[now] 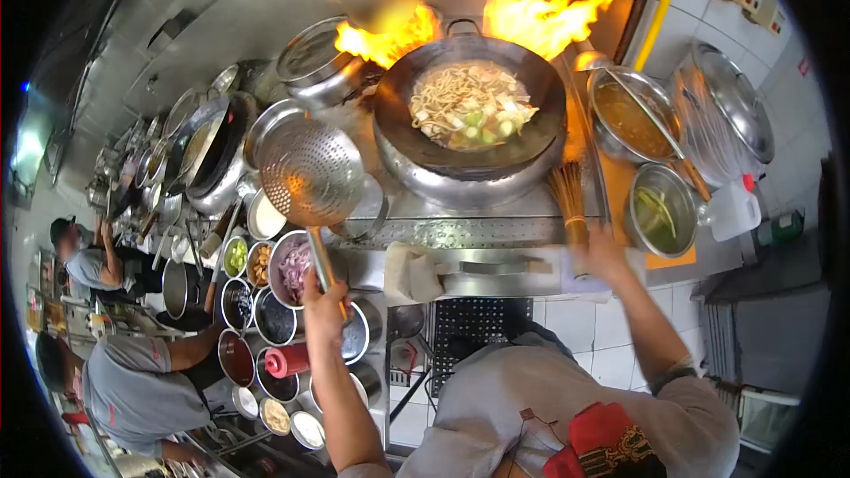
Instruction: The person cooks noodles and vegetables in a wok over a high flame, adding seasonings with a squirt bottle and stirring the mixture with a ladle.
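Observation:
My left hand [325,305] is closed around the handle of a large perforated skimmer [312,173], its round bowl raised over the stove's front left. My right hand [604,257] is blurred by motion beside the lower end of a bamboo wok brush [568,193], whose bristles point up; whether the fingers grip it does not show. Ahead, a wok [403,137] sits on the burner, holding noodles [456,88] with pale and green vegetable pieces in broth. Tall flames [549,18] rise behind it.
To the right stand a pot of brown liquid [633,115] with a ladle across it, a pot of green-tinted liquid [664,212] and a plastic jug [735,208]. At left are chopped onions [295,265], several ingredient bowls and a red bottle [288,359]. Two people [146,389] work further left.

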`<state>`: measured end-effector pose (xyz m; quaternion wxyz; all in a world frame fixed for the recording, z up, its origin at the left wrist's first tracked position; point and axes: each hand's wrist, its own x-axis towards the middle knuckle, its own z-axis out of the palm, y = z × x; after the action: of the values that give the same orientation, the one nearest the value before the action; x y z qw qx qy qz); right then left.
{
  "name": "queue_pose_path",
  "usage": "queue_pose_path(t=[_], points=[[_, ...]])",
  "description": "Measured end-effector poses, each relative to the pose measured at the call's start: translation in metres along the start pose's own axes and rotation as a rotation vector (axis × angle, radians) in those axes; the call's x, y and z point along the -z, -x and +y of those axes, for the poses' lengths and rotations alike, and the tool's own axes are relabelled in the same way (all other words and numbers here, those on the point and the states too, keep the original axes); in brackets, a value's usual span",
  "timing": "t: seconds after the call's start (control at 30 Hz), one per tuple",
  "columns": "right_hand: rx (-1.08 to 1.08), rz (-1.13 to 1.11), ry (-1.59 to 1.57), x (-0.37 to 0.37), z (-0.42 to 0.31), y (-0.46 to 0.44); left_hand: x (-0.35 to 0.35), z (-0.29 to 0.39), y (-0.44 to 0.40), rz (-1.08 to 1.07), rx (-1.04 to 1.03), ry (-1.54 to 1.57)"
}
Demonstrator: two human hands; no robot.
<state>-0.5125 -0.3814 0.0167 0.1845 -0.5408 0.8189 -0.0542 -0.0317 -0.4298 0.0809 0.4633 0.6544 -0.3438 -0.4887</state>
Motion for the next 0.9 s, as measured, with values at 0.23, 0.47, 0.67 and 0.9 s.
queue_pose_path(t=[0.23,0.47,0.67,0.9], points=[[-0.185,-0.202,-0.936,-0.007,0.036,0.011,0.003,-0.02,0.004,-0.018,-0.05,0.076],[0.398,-0.204,-1.247,0.076,-0.126,0.074,0.015,-0.015,-0.008,-0.069,-0.12,-0.017],[0.782,-0.145,-0.495,-0.019,-0.268,-0.016,-0.014,0.004,-0.005,-0.061,-0.18,-0.151],[0.74,-0.241,-0.437,-0.04,-0.275,-0.024,0.001,-0.002,-0.025,-0.023,-0.039,-0.221]])
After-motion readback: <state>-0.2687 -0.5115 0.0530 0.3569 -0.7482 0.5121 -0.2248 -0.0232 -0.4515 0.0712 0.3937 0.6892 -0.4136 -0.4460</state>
